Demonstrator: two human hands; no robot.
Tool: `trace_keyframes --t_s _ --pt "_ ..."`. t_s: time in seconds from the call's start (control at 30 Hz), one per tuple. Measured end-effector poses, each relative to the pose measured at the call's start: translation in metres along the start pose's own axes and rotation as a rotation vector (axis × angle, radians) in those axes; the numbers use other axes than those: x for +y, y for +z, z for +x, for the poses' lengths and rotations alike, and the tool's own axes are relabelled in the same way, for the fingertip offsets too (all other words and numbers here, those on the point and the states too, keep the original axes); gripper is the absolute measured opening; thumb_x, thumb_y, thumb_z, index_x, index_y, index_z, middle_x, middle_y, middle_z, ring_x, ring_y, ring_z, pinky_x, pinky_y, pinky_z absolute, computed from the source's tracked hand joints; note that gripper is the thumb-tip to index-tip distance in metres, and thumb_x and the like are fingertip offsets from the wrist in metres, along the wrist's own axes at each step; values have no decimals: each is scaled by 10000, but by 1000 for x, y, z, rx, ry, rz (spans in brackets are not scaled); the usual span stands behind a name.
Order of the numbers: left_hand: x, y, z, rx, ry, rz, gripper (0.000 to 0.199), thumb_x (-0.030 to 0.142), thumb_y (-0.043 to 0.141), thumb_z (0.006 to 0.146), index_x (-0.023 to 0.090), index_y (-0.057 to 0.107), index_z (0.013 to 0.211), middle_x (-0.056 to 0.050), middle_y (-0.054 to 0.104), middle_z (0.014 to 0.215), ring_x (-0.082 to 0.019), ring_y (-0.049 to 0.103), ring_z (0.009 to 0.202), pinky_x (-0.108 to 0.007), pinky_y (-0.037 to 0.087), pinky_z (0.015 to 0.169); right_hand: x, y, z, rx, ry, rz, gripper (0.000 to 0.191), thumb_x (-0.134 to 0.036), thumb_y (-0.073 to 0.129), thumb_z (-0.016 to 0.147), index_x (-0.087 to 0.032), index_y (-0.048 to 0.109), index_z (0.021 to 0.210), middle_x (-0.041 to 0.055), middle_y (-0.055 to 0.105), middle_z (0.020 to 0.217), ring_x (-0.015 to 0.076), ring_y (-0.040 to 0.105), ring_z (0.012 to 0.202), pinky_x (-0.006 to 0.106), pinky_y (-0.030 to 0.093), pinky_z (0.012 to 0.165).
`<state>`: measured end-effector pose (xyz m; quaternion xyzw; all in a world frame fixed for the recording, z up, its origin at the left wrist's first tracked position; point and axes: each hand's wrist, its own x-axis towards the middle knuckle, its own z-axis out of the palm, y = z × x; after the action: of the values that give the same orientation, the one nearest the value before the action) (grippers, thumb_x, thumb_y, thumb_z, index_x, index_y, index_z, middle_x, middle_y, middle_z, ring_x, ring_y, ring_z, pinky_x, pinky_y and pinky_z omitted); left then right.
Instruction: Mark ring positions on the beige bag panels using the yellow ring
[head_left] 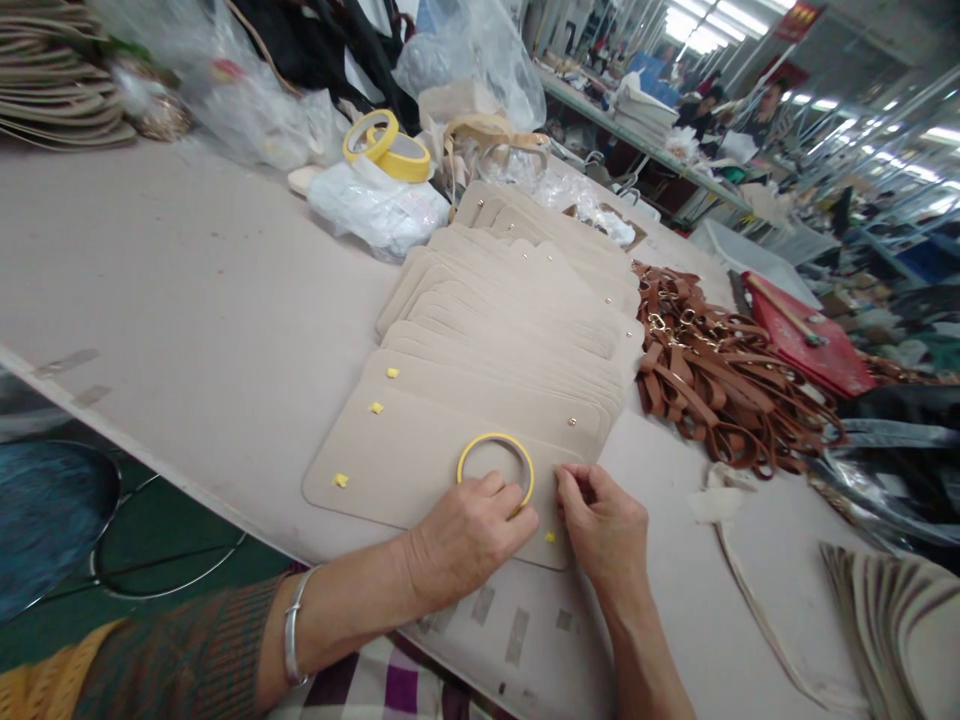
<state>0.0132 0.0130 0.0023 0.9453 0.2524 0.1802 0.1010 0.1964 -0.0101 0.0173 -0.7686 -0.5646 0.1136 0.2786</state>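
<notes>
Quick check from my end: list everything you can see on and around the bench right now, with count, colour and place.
beige panels: a fanned stack, too many to count, centre of the table
tape ring: one, yellow, on the front panel
yellow tabs: at least four, on the front panels
tape rolls: two, yellow, far side
plastic bags: several, clear or white, far side
leather straps: a brown pile, right of the panels
red case: one, far right
bracelet: one, silver, left wrist
left hand: on the tape ring
right hand: fingertips pinched at the front panel's edge
</notes>
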Motion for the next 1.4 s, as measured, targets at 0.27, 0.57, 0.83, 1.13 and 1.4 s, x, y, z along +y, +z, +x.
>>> trace_keyframes --t_s 0.27,0.57,0.83,1.13,1.4 --pt "-1 -1 1 -5 -4 -23 96 176 506 914 182 482 822 -31 514 827 -204 461 747 -327 427 614 9 0 -2 2 200 143 349 -449 610 794 -161 600 991 9 672 597 182 645 524 278 507 523" --pt "-1 -2 -1 -7 -2 -32 84 167 496 919 175 495 836 -32 522 827 -202 463 750 -325 434 625 9 3 -22 94 -135 -62 292 -386 502 891 -175 704 870 80 736 846 180 679 737 278 505 716" --pt "-1 -2 0 -9 2 -40 106 157 470 926 171 498 825 -41 531 833 -202 468 756 -321 446 645 -4 7 -3 90 -130 -144 248 -308 483 878 -179 673 785 36 691 712 154 631 636 250 439 655" --pt "-6 -15 -7 217 -16 -225 164 125 386 957 168 539 995 -26 602 820 -166 563 746 -289 496 693 -3 -23 -23 -350 -147 -199 206 -287 502 865 -211 615 710 -8 633 647 134 569 579 224 391 548" --pt "-4 -31 -15 346 -37 -398 354 197 432 975 166 410 1326 -46 692 980 -125 668 857 -236 554 772 -21 -28 -51 -34 -276 191 161 -243 555 882 -200 653 1003 44 703 869 145 644 718 249 515 669"
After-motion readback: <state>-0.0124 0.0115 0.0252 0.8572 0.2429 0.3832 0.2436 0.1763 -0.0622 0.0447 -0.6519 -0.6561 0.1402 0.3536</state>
